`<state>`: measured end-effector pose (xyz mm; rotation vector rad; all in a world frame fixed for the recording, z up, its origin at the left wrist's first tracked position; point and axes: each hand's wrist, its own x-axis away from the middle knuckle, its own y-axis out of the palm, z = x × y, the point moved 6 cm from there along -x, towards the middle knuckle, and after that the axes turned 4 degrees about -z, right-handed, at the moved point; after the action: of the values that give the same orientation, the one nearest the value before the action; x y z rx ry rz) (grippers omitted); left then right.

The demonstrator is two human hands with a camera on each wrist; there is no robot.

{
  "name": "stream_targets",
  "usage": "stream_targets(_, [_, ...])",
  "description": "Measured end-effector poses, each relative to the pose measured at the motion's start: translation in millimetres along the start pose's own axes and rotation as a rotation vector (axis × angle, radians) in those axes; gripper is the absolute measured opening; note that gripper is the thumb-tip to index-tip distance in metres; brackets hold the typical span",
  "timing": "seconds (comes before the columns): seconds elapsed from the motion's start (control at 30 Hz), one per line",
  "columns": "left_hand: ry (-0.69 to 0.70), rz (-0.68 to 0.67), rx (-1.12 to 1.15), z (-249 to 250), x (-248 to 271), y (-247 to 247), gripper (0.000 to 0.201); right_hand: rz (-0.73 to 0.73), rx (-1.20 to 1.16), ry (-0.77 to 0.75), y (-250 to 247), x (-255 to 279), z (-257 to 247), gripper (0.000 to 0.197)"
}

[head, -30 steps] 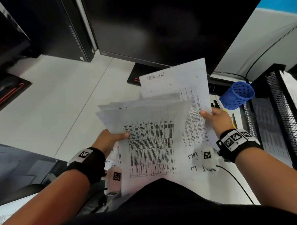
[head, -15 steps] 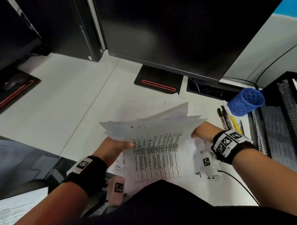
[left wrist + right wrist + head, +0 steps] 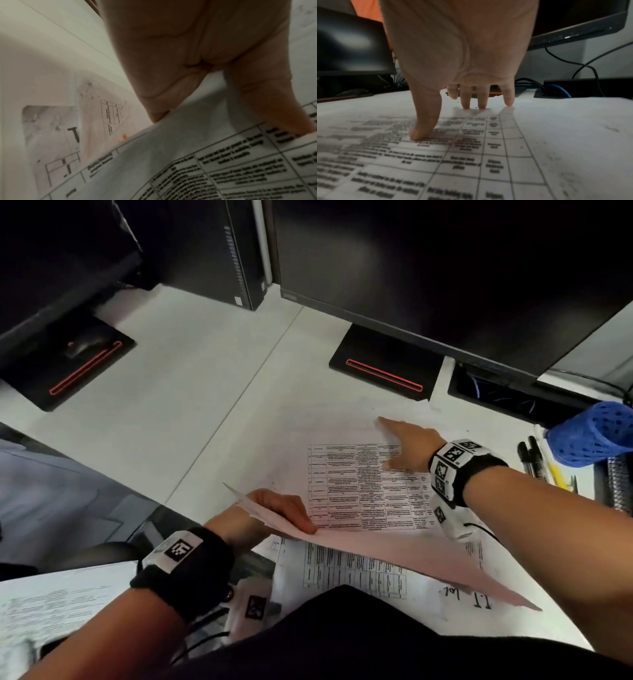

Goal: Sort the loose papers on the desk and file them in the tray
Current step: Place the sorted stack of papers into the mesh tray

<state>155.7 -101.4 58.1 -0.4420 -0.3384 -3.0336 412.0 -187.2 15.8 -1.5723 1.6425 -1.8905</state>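
My left hand (image 3: 284, 508) grips a thin stack of papers (image 3: 411, 556) by its left edge; the stack is seen edge-on, slanting down to the right above the desk. In the left wrist view the fingers (image 3: 163, 88) pinch a printed table sheet (image 3: 205, 162). My right hand (image 3: 400, 446) lies flat with straight fingers on a printed table sheet (image 3: 359, 494) spread on the white desk. The fingertips (image 3: 481, 105) and thumb touch that sheet (image 3: 488, 155). Another sheet with handwriting (image 3: 342, 573) lies under the held stack. The black mesh tray (image 3: 618, 484) shows only at the right edge.
A blue mesh pen cup (image 3: 592, 436) and pens (image 3: 534, 457) sit beside the tray. A large monitor on its stand (image 3: 383, 364) looms behind the papers, with a cable slot (image 3: 496, 395) to its right. More paper (image 3: 51, 604) lies at lower left.
My right hand has let go of the fanned stack and now presses flat on a sheet on the desk. The left hand has lowered the remaining stack towards the desk.
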Motion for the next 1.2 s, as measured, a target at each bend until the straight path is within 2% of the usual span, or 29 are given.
stream_targets(0.07, [-0.051, 0.020, -0.019, -2.9, 1.6, -3.8, 0.003, 0.020, 0.108, 0.045, 2.8, -5.6, 0.7, 0.102])
stream_targets(0.1, [-0.027, 0.014, -0.008, -2.6, 1.7, -3.7, 0.004, 0.029, 0.131, 0.061, 2.4, -5.9, 0.8, 0.100])
stream_targets(0.17, [0.014, 0.026, 0.036, -1.9, 2.6, -7.5, 0.010, 0.025, 0.151, 0.069, 0.7, -6.9, -2.7, 0.085])
stream_targets(0.23, [-0.006, 0.051, 0.080, -1.6, 1.9, -10.7, 0.015, 0.051, 0.183, 0.061, -4.2, -2.3, -6.7, 0.057])
stream_targets(0.3, [-0.005, 0.050, 0.084, 1.8, -2.4, -11.7, 0.025, 0.093, 0.101, 0.105, -7.0, 5.6, -1.6, 0.044])
stream_targets(0.43, [-0.010, 0.044, 0.110, 11.4, -10.9, -10.8, 0.049, 0.154, -0.321, 0.296, -8.9, 36.7, 37.5, 0.040])
stream_targets(0.5, [-0.023, 0.017, 0.131, 14.4, -14.9, -8.0, 0.050, 0.091, -0.350, 0.397, -1.5, 61.0, 57.2, 0.044])
stream_targets(0.57, [-0.039, -0.001, 0.141, 16.3, -18.6, -4.7, 0.052, -0.054, -0.274, 0.457, 16.0, 86.8, 68.6, 0.044])
stream_targets(0.63, [-0.048, -0.030, 0.134, 16.8, -22.7, -0.1, 0.056, -0.188, -0.232, 0.486, 41.1, 105.8, 78.7, 0.039])
stream_targets(0.7, [-0.059, -0.063, 0.120, 17.9, -26.9, 6.3, 0.054, -0.231, -0.315, 0.543, 63.9, 120.6, 92.4, 0.027])
stream_targets(0.73, [-0.063, -0.069, 0.117, 17.7, -28.9, 8.6, 0.051, -0.162, -0.409, 0.612, 71.8, 127.1, 102.6, 0.035])
stream_targets(0.8, [-0.066, -0.056, 0.105, 18.0, -33.1, 13.7, 0.054, 0.012, -0.543, 0.754, 84.0, 134.7, 121.0, 0.074])
stream_targets(0.83, [-0.067, -0.034, 0.095, 18.1, -35.4, 16.1, 0.058, 0.093, -0.546, 0.797, 85.5, 137.9, 126.2, 0.084])
stream_targets(0.9, [-0.059, 0.060, 0.078, 15.6, -42.7, 15.4, 0.061, 0.174, -0.565, 0.809, 88.7, 137.1, 133.1, 0.084])
stream_targets(0.97, [-0.045, 0.205, 0.065, 10.0, -53.8, 8.4, 0.057, 0.211, -0.699, 0.781, 89.0, 137.5, 129.7, 0.070])
stream_targets(1.1, [-0.061, 0.506, 0.042, -8.0, -74.5, -13.1, 0.036, 0.265, -0.696, 0.721, 87.8, 137.1, 127.2, 0.039])
stream_targets(1.2, [-0.222, 0.694, -0.078, -21.6, -81.8, -21.9, 0.043, 0.330, -0.708, 0.657, 84.0, 137.8, 124.2, 0.017])
